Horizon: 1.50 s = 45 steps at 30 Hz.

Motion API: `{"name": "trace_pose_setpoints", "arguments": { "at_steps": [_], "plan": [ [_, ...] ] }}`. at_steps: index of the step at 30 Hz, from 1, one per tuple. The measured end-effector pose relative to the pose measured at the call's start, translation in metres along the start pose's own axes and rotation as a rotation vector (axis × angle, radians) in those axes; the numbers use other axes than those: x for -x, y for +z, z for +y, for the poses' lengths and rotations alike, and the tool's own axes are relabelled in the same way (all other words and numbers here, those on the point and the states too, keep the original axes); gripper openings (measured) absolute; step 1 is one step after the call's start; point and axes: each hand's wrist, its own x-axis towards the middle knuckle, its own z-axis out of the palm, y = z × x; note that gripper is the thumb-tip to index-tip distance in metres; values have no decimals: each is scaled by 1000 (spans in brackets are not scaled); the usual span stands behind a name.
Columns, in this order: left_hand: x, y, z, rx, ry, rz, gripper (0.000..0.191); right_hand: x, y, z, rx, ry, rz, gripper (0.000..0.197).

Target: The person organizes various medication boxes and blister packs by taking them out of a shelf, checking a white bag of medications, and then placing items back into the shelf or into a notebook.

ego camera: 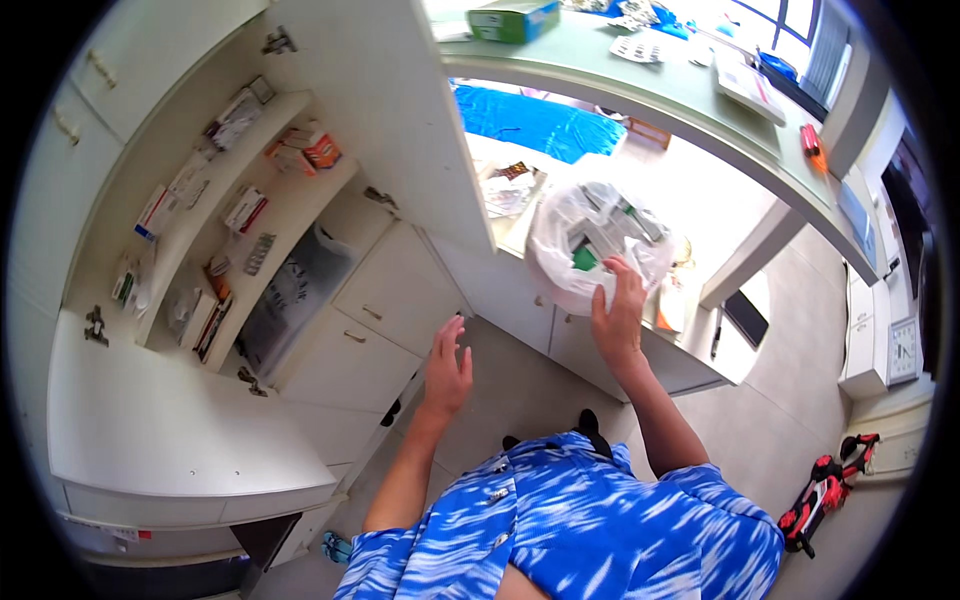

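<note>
In front of me on a low white counter stands a translucent white plastic bag [559, 274], its mouth spread wide. Medicine boxes [600, 217] fill it, and a green piece [583, 258] shows among them. My right hand [622, 315] is at the near rim of this bag with fingers apart; whether it touches the plastic I cannot tell. Empty and with its fingers spread, my left hand [448, 371] hangs in the air between the bag and a white cabinet. The cabinet's shelves [300, 259] hold medicine boxes [244, 208] and a blister pack [259, 253].
A cabinet door [375, 97] juts out between shelves and counter. Above the bag runs a raised ledge [675, 94] with a green box [514, 21] on it. A smartphone [745, 319] and a pen [717, 334] lie right of the bag. A translucent file bag [300, 292] stands on the lowest shelf.
</note>
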Motion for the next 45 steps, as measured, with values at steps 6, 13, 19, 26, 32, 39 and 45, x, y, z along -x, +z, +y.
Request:
{"name": "trace_pose_setpoints", "arguments": {
  "at_steps": [6, 13, 19, 26, 32, 39, 45],
  "plan": [
    [-44, 55, 67, -60, 281, 166, 40, 11, -11, 51, 163, -41, -382, 33],
    [-117, 96, 135, -8, 508, 52, 25, -18, -34, 61, 0, -148, -513, 29],
    [-167, 136, 127, -387, 311, -245, 25, -60, -30, 91, -9, -158, -662, 29],
    [-229, 144, 73, -424, 183, -169, 43, -58, -22, 115, -5, -319, -764, 24],
    [-242, 129, 80, -305, 153, -277, 49, -69, -28, 110, 2, -270, -848, 21],
    [-235, 120, 88, -288, 271, -226, 45, -73, -26, 120, -121, -289, -855, 24],
    [-216, 115, 98, -861, 294, -334, 29, -86, -18, 121, -139, -291, -879, 22]
  ]
}}
